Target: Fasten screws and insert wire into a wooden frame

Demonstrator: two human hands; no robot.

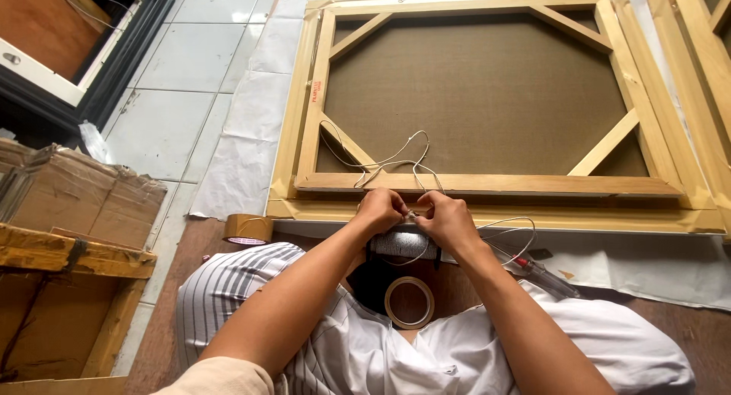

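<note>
Both hands [415,216] together, fingertips pinching white cord [396,163]

This looks like a picture-framing workshop. A large pale wooden stretcher frame with brown canvas [487,98] lies face down on the white tiled floor [175,98] at twelve o'clock, a black-and-white moulded picture frame [99,67] leans at ten, and worn brown cardboard boxes [84,197] sit at nine.

Bare pale wood frame [487,183], rough brown canvas back [472,90], glossy brown tape roll [248,229].
</note>
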